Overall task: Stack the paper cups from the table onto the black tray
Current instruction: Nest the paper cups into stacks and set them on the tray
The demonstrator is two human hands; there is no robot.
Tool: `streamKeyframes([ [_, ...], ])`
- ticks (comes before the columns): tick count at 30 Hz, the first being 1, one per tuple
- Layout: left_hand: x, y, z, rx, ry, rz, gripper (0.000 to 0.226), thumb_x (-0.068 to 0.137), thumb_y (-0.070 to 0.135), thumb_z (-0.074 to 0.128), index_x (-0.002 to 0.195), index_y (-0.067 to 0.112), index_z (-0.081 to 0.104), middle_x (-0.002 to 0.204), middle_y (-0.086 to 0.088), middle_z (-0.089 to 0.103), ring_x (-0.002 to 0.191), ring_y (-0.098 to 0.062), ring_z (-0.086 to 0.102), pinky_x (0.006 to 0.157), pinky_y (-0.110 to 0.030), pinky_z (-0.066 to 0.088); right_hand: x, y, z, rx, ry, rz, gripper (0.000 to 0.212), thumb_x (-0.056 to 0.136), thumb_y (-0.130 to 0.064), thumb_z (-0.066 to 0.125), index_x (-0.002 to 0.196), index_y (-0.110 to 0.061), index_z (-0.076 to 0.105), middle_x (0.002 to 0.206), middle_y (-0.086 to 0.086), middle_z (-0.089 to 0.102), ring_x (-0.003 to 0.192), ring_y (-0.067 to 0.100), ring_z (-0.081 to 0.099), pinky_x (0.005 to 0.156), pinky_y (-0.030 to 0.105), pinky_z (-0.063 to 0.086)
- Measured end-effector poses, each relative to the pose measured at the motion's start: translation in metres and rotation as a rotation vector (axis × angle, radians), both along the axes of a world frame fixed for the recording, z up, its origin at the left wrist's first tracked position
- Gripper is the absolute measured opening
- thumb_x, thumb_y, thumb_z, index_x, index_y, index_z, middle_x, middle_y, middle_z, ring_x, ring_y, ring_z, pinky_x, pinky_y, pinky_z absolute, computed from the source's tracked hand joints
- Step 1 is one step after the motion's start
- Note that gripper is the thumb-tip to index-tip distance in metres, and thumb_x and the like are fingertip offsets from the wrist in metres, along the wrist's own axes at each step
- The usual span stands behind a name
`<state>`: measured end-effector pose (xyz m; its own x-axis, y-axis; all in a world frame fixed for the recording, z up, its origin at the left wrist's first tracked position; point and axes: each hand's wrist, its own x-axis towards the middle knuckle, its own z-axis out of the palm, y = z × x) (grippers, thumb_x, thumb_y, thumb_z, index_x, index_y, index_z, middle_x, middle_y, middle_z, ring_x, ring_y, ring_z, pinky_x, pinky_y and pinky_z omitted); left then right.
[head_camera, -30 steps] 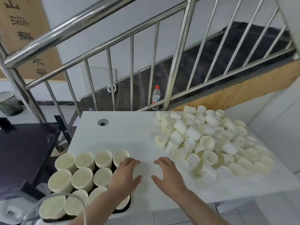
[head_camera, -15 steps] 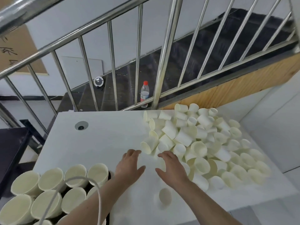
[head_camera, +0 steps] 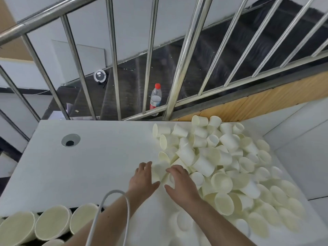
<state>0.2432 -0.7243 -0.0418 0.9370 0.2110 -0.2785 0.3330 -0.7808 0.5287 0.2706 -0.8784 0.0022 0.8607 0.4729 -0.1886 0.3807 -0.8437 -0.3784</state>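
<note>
Paper cups everywhere, a big loose heap over the right half of the white tabletop, most lying on their sides, some mouth-up. Both hands are at the heap's near-left edge, mid-frame. The left hand has its fingers spread and pressed against the side of a cup lying between the two hands; the right hand is cupped over the same spot. Neither really looks clamped on yet, more like fingers laid on it, about to gather.

The tray is barely visible at the lower left, just a dark sliver behind the upright stacks.

I'd say the trick here is to pick one cup off the edge rather than dig in, so the heap doesn't slide. Grab low on the wall, gently, since these crush easily, then turn it mouth-up before carrying it lower left and nesting it straight down.
</note>
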Motion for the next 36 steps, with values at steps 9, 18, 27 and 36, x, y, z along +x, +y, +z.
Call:
streamKeyframes([
  [9,0.015,-0.013,-0.016,-0.047,0.026,0.040,0.072,0.083,0.045,0.064,0.140,0.020,0.028,0.133,-0.002,0.039,0.120,-0.023,0.046,0.088,-0.036,0.048,0.020,-0.022,-0.003,-0.054,-0.001,-0.014,0.049,0.092,-0.028,0.057,0.139,-0.025,0.043,0.141,-0.010,0.033,0.132,0.010,0.033,0.094,0.028,0.046],
  [18,-0.002,0.012,0.006,0.035,-0.035,0.048,0.072,0.077,0.037,0.065,0.138,0.024,0.029,0.134,0.001,0.036,0.121,-0.021,0.043,0.090,-0.032,0.047,0.030,-0.022,-0.012,-0.162,0.007,0.040,0.053,0.093,-0.033,0.057,0.141,-0.023,0.038,0.143,-0.008,0.032,0.133,0.014,0.030,0.095,0.030,0.047],
  [27,-0.032,0.035,0.010,0.173,0.063,-0.062,0.071,0.082,0.030,0.058,0.146,0.027,0.026,0.144,0.005,0.029,0.131,-0.020,0.032,0.099,-0.032,0.042,0.025,-0.012,-0.028,-0.190,0.046,0.080,0.054,0.093,-0.028,0.056,0.142,-0.026,0.036,0.140,-0.007,0.035,0.128,0.016,0.035,0.093,0.029,0.045],
  [36,-0.038,0.036,0.007,0.137,-0.052,-0.089,0.084,0.080,0.050,0.064,0.149,0.030,0.021,0.155,0.007,0.021,0.146,-0.015,0.013,0.118,-0.035,0.011,0.026,-0.009,-0.021,0.160,0.067,-0.041,0.051,0.091,-0.032,0.060,0.139,-0.022,0.045,0.134,-0.007,0.045,0.125,0.014,0.042,0.102,0.025,0.038],
])
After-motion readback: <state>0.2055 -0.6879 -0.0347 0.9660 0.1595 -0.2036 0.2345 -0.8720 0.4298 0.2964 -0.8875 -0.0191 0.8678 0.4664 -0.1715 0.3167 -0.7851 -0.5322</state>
